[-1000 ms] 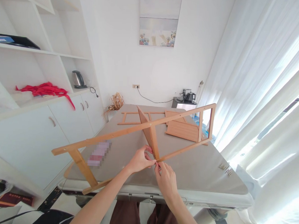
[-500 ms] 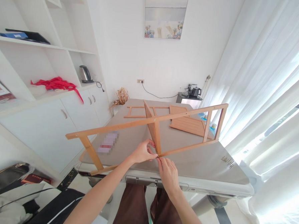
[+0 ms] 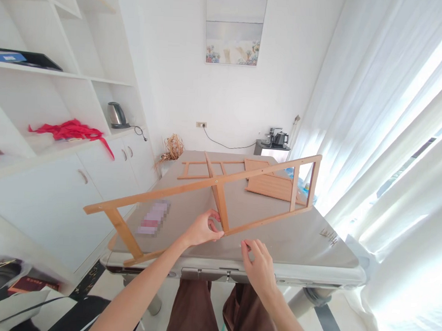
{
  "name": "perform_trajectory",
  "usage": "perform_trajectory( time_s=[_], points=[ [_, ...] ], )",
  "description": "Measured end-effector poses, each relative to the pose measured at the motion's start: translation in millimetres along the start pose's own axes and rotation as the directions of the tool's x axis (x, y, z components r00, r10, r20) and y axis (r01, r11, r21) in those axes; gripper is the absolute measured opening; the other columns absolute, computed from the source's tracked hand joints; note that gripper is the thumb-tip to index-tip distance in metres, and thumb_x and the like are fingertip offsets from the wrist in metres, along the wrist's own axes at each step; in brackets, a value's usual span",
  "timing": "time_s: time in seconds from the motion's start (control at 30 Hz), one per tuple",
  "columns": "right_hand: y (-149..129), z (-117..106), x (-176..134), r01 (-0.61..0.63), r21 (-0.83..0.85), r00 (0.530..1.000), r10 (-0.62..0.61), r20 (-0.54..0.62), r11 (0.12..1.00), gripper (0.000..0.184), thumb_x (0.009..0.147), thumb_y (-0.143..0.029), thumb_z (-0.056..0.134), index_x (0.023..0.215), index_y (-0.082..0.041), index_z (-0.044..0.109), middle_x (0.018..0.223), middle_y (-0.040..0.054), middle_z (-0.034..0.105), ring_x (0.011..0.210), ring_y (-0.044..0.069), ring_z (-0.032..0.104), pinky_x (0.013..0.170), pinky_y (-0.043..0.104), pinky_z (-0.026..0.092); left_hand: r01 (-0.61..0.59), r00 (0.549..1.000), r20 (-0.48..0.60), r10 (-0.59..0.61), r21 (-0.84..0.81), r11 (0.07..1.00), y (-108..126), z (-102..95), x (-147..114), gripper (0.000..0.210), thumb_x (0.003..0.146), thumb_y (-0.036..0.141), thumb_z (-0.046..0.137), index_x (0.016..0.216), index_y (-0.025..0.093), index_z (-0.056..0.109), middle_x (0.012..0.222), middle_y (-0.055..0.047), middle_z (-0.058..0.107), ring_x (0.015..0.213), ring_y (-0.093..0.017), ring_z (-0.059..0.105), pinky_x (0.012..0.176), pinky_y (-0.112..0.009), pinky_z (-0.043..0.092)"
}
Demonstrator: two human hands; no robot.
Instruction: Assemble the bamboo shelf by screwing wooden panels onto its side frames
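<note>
A light wooden frame (image 3: 168, 187) with crossbars stands on its edge across the table. A thin wooden panel (image 3: 212, 180) meets it at the middle crossbar. My left hand (image 3: 205, 228) is closed on the frame near the lower end of that crossbar, thumb at the joint with the lower rail. To the right of the joint, my right hand (image 3: 256, 256) hovers apart from the wood, thumb and fingertips pinched together. Whatever may be between those fingertips is too small to make out.
The grey-topped table (image 3: 261, 246) carries a group of small screws (image 3: 328, 236) at right. Slatted wooden panels (image 3: 270, 185) and another ladder-like frame (image 3: 201, 177) lie at the back. A blurred paper (image 3: 154, 217) is at left. White curtains (image 3: 357, 118) hang on the right.
My right hand has drawn away from the frame joint, to the right and slightly down. My left hand keeps its hold on the frame. The view has shifted slightly.
</note>
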State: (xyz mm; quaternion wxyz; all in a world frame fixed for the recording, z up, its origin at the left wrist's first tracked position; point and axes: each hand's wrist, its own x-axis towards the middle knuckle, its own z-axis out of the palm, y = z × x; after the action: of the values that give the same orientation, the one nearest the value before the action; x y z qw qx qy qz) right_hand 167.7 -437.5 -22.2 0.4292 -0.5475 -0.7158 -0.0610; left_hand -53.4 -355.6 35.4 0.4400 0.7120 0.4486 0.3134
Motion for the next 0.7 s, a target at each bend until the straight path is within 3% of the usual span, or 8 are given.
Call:
perform_trajectory(
  time_s=[0.07, 0.13, 0.2, 0.3, 0.4, 0.5, 0.7],
  points=[
    [19.3, -15.9, -5.0, -0.171, 0.057, 0.985, 0.170, 0.018, 0.984, 0.028, 0.102, -0.037, 0.041, 0.088, -0.022, 0.060, 0.078, 0.0023, 0.063, 0.073, 0.016, 0.059, 0.069, 0.028, 0.045, 0.002, 1.000, 0.017, -0.003, 0.054, 0.999, -2.7, -5.6, -1.7, 0.039, 0.074, 0.029, 0.071, 0.106, 0.019, 0.051, 0.064, 0.005, 0.066, 0.063, -0.017, 0.069, 0.069, -0.029, 0.052],
    [44.8, -34.8, -10.4, -0.342, 0.092, 0.939, 0.343, 0.008, 0.935, 0.031, 0.100, -0.045, 0.042, 0.088, -0.022, 0.060, 0.081, 0.0035, 0.065, 0.075, 0.018, 0.061, 0.067, 0.028, 0.046, 0.002, 0.999, 0.039, -0.005, 0.100, 0.995, -5.8, -9.5, -3.3, 0.038, 0.074, 0.031, 0.069, 0.107, 0.020, 0.052, 0.061, 0.005, 0.066, 0.067, -0.018, 0.070, 0.071, -0.030, 0.051],
    [72.3, -55.1, -16.0, -0.429, 0.079, 0.902, 0.432, -0.025, 0.900, 0.035, 0.099, -0.050, 0.042, 0.089, -0.022, 0.060, 0.083, 0.0057, 0.067, 0.078, 0.021, 0.063, 0.065, 0.029, 0.046, -0.012, 0.999, 0.034, 0.008, 0.143, 0.990, -10.1, -10.5, -4.7, 0.039, 0.074, 0.031, 0.070, 0.106, 0.020, 0.052, 0.063, 0.005, 0.067, 0.068, -0.018, 0.069, 0.075, -0.031, 0.051],
    [107.3, -82.3, -22.8, -0.600, 0.096, 0.796, 0.605, -0.029, 0.794, 0.040, 0.093, -0.059, 0.045, 0.092, -0.022, 0.061, 0.088, 0.0062, 0.070, 0.084, 0.024, 0.066, 0.067, 0.031, 0.048, -0.035, 0.999, 0.030, 0.030, 0.188, 0.982, -19.8, -7.5, -6.3, 0.040, 0.071, 0.030, 0.071, 0.105, 0.020, 0.053, 0.065, 0.005, 0.067, 0.069, -0.018, 0.069, 0.079, -0.032, 0.051],
    [127.6, -98.1, -24.5, -0.671, 0.125, 0.732, 0.680, -0.038, 0.731, 0.045, 0.091, -0.063, 0.045, 0.096, -0.022, 0.061, 0.086, 0.0054, 0.071, 0.083, 0.024, 0.067, 0.073, 0.033, 0.048, -0.012, 0.997, 0.082, -0.002, 0.168, 0.986, -31.7, -2.9, -6.4, 0.041, 0.071, 0.031, 0.071, 0.106, 0.020, 0.053, 0.064, 0.005, 0.067, 0.066, -0.017, 0.068, 0.072, -0.029, 0.052],
    [136.5, -98.4, -22.3, -0.699, 0.169, 0.699, 0.714, -0.046, 0.695, 0.050, 0.089, -0.067, 0.045, 0.098, -0.021, 0.062, 0.084, 0.0055, 0.071, 0.081, 0.024, 0.067, 0.072, 0.034, 0.048, -0.006, 0.993, 0.119, -0.013, 0.155, 0.988, -40.4, -0.3, -5.5, 0.043, 0.070, 0.031, 0.073, 0.107, 0.019, 0.054, 0.066, 0.003, 0.068, 0.065, -0.017, 0.068, 0.066, -0.027, 0.051],
    [147.6, -72.8, -24.7, -0.747, 0.209, 0.642, 0.767, -0.024, 0.631, 0.048, 0.086, -0.066, 0.050, 0.098, -0.022, 0.063, 0.084, 0.0057, 0.071, 0.083, 0.026, 0.067, 0.073, 0.037, 0.047, -0.011, 0.990, 0.140, -0.010, 0.148, 0.989, -45.0, -4.0, -4.7, 0.046, 0.066, 0.027, 0.076, 0.107, 0.019, 0.057, 0.071, 0.000, 0.071, 0.067, -0.017, 0.068, 0.064, -0.026, 0.049]
  ],
)
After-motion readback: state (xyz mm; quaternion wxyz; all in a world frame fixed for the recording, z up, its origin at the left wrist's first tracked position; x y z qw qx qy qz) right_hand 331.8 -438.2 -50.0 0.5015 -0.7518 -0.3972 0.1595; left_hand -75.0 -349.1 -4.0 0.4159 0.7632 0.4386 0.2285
